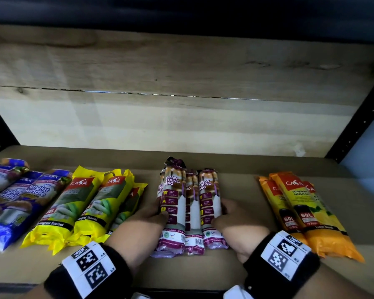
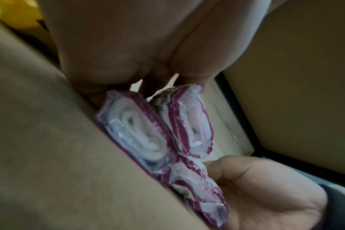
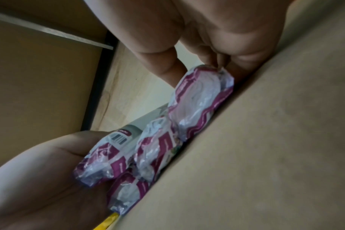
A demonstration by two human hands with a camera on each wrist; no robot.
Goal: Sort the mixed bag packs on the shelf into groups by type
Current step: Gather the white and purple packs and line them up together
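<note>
Several purple-and-white drawstring bag packs (image 1: 192, 208) lie side by side in the middle of the brown shelf board (image 1: 242, 175), one stacked on another at the left. My left hand (image 1: 158, 212) grips the group's left side, thumb on top of the upper left pack. My right hand (image 1: 222, 212) holds the right side, thumb on the rightmost pack. The left wrist view shows the packs' rolled ends (image 2: 140, 132) between my left palm (image 2: 128, 46) and the right hand (image 2: 256, 194). The right wrist view shows the same ends (image 3: 199, 96) and my right hand (image 3: 207, 38).
Blue singlet-handle packs (image 1: 15, 197) lie at the far left, three yellow packs (image 1: 89, 201) beside them, close to my left forearm. Three orange packs (image 1: 300, 210) lie on the right. Bare board separates purple and orange groups. Black uprights (image 1: 358, 121) flank the shelf, a wooden board overhead.
</note>
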